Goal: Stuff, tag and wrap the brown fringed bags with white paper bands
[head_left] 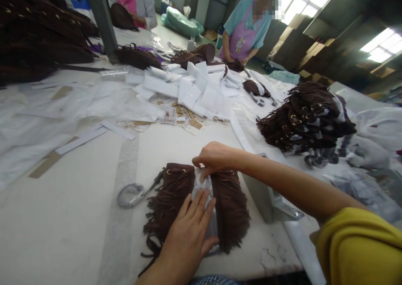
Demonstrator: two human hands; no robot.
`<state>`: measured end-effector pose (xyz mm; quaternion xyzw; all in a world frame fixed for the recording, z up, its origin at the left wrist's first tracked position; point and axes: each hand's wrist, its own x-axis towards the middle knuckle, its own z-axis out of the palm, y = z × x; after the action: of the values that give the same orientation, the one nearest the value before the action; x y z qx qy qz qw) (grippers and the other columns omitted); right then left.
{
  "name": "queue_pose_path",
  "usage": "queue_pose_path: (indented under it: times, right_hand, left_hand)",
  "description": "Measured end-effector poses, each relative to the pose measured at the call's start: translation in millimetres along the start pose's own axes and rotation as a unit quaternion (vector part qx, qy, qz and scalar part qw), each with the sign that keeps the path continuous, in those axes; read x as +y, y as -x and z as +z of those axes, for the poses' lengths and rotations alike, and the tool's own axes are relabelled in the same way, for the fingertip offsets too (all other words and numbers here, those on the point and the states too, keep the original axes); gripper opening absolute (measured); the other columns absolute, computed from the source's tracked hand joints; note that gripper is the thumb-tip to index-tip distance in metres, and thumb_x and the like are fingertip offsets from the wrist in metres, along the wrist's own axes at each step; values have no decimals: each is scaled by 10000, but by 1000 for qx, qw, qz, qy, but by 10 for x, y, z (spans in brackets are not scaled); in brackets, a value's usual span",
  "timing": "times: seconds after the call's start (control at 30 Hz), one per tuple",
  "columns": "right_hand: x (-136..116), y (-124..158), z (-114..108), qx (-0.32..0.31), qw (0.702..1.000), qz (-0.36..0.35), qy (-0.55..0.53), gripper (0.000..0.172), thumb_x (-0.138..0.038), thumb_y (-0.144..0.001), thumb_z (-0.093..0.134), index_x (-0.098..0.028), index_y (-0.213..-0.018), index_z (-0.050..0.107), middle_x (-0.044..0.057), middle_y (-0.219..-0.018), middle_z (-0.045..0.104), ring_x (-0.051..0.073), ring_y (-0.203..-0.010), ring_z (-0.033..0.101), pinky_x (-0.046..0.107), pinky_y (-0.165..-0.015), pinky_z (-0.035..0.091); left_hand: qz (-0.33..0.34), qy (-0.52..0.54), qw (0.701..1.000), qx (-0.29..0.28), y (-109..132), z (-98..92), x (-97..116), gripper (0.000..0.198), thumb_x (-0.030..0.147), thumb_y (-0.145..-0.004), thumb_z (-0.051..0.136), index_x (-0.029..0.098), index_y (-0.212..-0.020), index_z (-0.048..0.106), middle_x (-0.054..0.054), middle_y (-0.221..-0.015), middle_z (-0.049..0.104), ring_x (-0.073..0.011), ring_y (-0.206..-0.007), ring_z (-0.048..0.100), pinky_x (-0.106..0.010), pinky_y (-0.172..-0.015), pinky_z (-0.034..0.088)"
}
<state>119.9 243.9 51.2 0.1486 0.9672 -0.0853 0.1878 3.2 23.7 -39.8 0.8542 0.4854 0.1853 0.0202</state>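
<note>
A dark brown fringed bag with gold eyelets lies flat on the table in front of me. A whitish, plastic-looking strip runs down its middle. My left hand rests on this strip with fingers stretched out. At the bag's top edge, my right hand is bent over, thumb and fingers pinching the upper end of the strip; the exact grip is partly hidden. A wrapped grey strap loop sticks out from the bag's left side.
Right of the bag stands a grey metal holder. Behind it is a stack of fringed bags. White packets, plastic sheets and card strips cover the far table. Two people work across it, near a metal post.
</note>
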Motion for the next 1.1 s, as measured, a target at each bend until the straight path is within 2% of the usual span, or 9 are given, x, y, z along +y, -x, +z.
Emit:
queue_pose_path:
  times: [0.17,0.3,0.37,0.47,0.6,0.77,0.9,1.0,1.1]
  right_hand:
    - [328,-69,106,-27,991,56,-120,393,-593,-734,747,-220,-843,684,-12,-721,700,130,-617,587,233,-553,305]
    - [518,70,161,66,970,198,-123,218,-394,-793,757,-188,-845,704,11,-757,712,138,-647,597,230,-586,351]
    - [425,201,174,137,955,240,-107,134,-299,-881,662,-181,-916,716,38,-835,733,153,-718,628,240,-647,392]
    - [92,386,221,199,944,194,-178,191,-278,-945,565,-200,-1013,726,39,-942,754,155,-829,673,241,-770,446]
    - [-228,440,334,147,940,199,-234,219,-301,-925,577,-215,-1020,755,51,-989,767,187,-888,692,260,-813,464]
    - [-67,312,391,77,927,256,-263,271,-334,-920,562,-168,-903,775,13,-779,744,144,-700,633,223,-661,442]
    - [-27,331,348,82,923,274,-256,446,-469,-950,497,-150,-797,768,11,-634,686,138,-589,581,231,-560,412]
    - [-217,437,349,142,917,288,-237,359,-431,-954,520,-168,-971,762,57,-892,748,181,-804,656,256,-730,470]
    - [-477,581,458,253,915,224,-222,297,-341,-974,517,-201,-1159,702,80,-1204,693,192,-1097,630,293,-967,449]
  left_hand:
    - [10,-8,1000,18,-2,8,-3,774,640,-888,500,147,-1476,403,-143,-1568,350,-290,-1458,313,-471,-1129,367]
    - [14,-22,999,34,-2,0,-3,771,608,-866,566,136,-1460,425,-151,-1553,374,-301,-1436,355,-471,-1113,383]
    - [18,-23,999,44,-4,-6,-1,773,631,-867,545,136,-1451,437,-148,-1547,384,-297,-1422,382,-465,-1095,403]
    - [21,-29,998,52,-9,-2,7,752,612,-869,557,133,-1438,453,-152,-1542,389,-301,-1414,394,-469,-1078,418]
    - [25,-39,998,45,-8,19,19,739,557,-854,612,134,-1440,452,-157,-1552,367,-310,-1420,383,-481,-1087,412]
    - [34,-51,998,34,7,20,16,772,535,-832,654,129,-1451,436,-166,-1551,360,-324,-1416,386,-511,-1080,426]
    - [35,-46,998,35,19,-14,3,781,541,-842,641,133,-1467,412,-158,-1554,359,-322,-1422,375,-514,-1079,433]
    - [33,-31,998,36,30,-61,-8,749,525,-876,607,154,-1487,383,-143,-1566,343,-309,-1437,352,-503,-1105,411]
    - [33,-7,997,64,74,-103,17,693,499,-915,563,147,-1485,385,-139,-1548,383,-295,-1432,363,-488,-1135,381]
